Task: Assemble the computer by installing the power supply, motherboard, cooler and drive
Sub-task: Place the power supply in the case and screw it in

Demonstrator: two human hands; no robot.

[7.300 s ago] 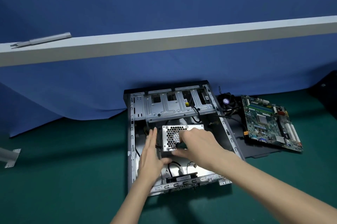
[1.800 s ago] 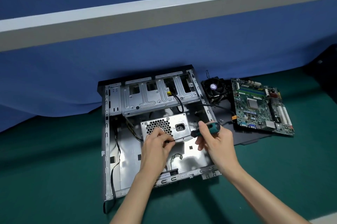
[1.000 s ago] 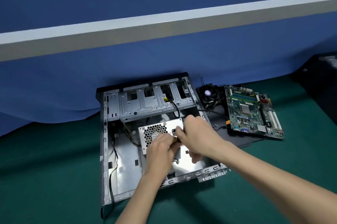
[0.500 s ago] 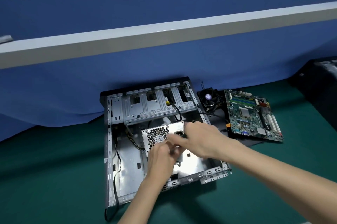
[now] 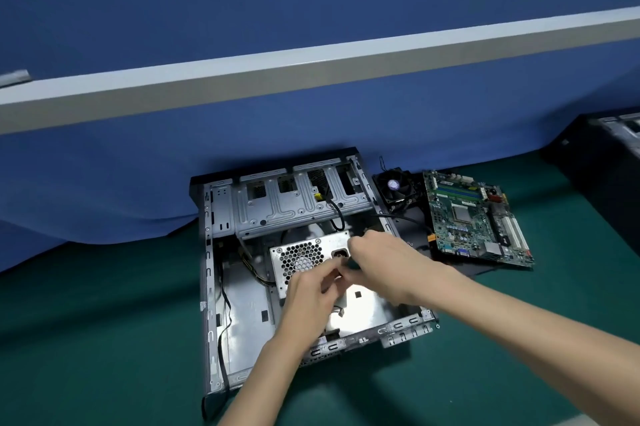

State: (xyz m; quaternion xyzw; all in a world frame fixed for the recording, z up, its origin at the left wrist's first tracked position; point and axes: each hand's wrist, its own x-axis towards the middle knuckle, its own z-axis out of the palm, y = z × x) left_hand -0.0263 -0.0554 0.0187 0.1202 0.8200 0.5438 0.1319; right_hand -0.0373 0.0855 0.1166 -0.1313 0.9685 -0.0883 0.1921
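The open metal computer case (image 5: 242, 308) lies flat on the green mat. Inside it stands the silver power supply (image 5: 301, 259), its honeycomb grill and socket facing me. My right hand (image 5: 384, 266) is curled round a dark green screwdriver (image 5: 352, 264), which it hides almost entirely, at the supply's right lower corner. My left hand (image 5: 311, 297) comes up from below, and its thumb and fingers pinch at the tool's tip, which is blurred. The green motherboard (image 5: 474, 217) and the black cooler fan (image 5: 394, 186) lie on a dark panel right of the case.
A drive cage (image 5: 294, 207) with a black cable spans the case's far end. Blue cloth and a grey-white rail (image 5: 311, 72) rise behind it. Another dark case (image 5: 609, 162) stands at the far right. Bare green mat surrounds the case on the left and in front.
Early on both hands were setting the power supply in place. A screwdriver then appeared in my right hand, and both hands have stayed at the supply's front face over the last second.
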